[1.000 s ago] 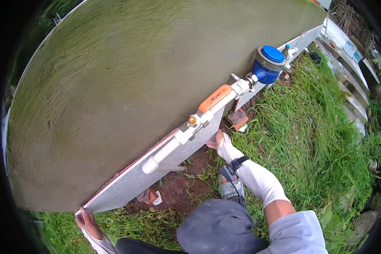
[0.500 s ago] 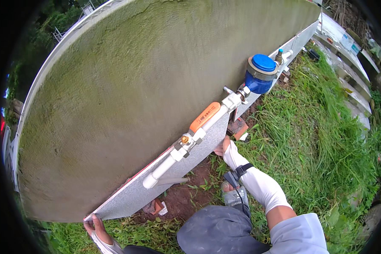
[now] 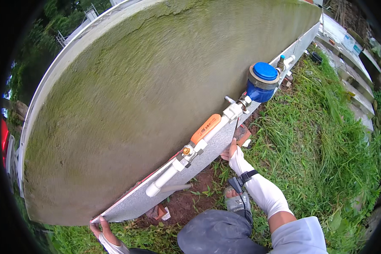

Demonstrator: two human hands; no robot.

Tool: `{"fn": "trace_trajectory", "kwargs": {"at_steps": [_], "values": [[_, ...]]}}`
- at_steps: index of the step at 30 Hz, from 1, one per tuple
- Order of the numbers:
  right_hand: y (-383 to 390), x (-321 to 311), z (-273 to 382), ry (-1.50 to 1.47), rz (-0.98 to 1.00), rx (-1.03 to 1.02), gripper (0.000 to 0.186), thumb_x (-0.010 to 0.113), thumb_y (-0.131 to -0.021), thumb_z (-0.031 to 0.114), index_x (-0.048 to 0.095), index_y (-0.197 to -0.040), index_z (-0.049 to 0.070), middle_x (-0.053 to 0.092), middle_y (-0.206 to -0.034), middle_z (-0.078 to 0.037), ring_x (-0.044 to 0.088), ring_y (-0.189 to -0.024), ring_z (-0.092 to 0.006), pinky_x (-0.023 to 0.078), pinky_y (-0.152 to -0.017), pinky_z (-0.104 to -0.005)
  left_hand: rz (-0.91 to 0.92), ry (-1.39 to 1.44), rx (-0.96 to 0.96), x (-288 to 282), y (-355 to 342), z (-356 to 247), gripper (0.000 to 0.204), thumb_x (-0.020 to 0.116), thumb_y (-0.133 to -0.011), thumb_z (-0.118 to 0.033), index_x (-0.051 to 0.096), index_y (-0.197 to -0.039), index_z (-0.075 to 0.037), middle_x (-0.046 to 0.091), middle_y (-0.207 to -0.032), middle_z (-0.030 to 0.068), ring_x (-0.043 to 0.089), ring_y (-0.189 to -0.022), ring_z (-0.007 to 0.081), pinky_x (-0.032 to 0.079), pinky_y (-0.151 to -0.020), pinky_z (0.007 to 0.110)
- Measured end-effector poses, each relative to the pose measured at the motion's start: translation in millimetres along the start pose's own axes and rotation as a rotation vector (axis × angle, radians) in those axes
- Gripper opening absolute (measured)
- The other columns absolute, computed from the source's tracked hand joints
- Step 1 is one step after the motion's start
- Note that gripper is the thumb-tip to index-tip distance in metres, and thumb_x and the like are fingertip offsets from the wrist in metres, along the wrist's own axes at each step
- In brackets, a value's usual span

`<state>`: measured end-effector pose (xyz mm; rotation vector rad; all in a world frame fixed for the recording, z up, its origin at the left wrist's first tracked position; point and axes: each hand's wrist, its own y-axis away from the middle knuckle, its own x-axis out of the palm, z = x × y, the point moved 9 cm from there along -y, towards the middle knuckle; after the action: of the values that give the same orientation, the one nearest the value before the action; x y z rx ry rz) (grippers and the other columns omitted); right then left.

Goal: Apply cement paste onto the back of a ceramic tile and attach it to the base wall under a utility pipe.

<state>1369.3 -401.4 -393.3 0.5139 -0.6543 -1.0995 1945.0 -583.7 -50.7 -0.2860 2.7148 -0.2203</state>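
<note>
A big tilted slab (image 3: 148, 106), green with moss on top, fills most of the view. Its front edge is a grey, speckled band that runs from the near left corner up to the far right. The left hand (image 3: 100, 228) grips the slab at that near left corner, with the fingers curled over the edge. The right hand (image 3: 232, 151) is pressed against the front edge about halfway along, just below the pipe; its fingers are tucked under the edge, so how wide it is cannot be told. This arm wears a white sleeve (image 3: 264, 192) with a black strap at the wrist. A white pipe (image 3: 169, 175) runs along the front edge. On the pipe sits a valve with an orange handle (image 3: 205, 128), just above the right hand. Further along, toward the far right corner, is a round blue meter (image 3: 261, 82). Under the slab there is red dirt (image 3: 190, 203) with some bits of brick (image 3: 242, 134) by the right hand. Thick grass (image 3: 321, 139) grows to the right of the slab.
</note>
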Motion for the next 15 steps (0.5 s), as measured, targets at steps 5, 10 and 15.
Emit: {"fn": "trace_trajectory", "kwargs": {"at_steps": [5, 10, 15], "values": [[-8, -8, 2, 0.003, -0.051, -0.015, 0.078, 0.025, -0.094, 0.064, 0.048, -0.117, -0.007, 0.061, -0.1, -0.02, 0.063, -0.081, -0.0309, 0.054, -0.072, -0.0424, -0.055, 0.058, -0.009, 3, 4, 0, 0.062, 0.066, -0.089, -0.029, 0.034, -0.135, -0.001, 0.047, -0.122, 0.0122, 0.05, -0.111, 0.0218, 0.043, -0.096, 0.035], [-16, -8, 3, -0.01, -0.05, -0.041, 0.08, 0.025, -0.092, 0.067, 0.05, -0.117, -0.005, 0.062, -0.101, -0.02, 0.064, -0.081, -0.0302, 0.055, -0.072, -0.042, -0.037, 0.039, -0.013, 1, -5, 12, 0.061, 0.066, -0.089, -0.031, 0.036, -0.132, -0.001, 0.049, -0.119, 0.0115, 0.051, -0.108, 0.0201, 0.044, -0.093, 0.033], [-19, -17, 8, 0.01, -0.058, -0.087, 0.082, 0.025, -0.091, 0.069, 0.055, -0.117, -0.003, 0.064, -0.098, -0.017, 0.065, -0.08, -0.0277, 0.055, -0.071, -0.0395, 0.067, 0.066, -0.049, 7, -16, 32, 0.059, 0.067, -0.088, -0.034, 0.039, -0.127, 0.0, 0.051, -0.115, 0.0102, 0.052, -0.104, 0.0165, 0.044, -0.088, 0.029]]}}
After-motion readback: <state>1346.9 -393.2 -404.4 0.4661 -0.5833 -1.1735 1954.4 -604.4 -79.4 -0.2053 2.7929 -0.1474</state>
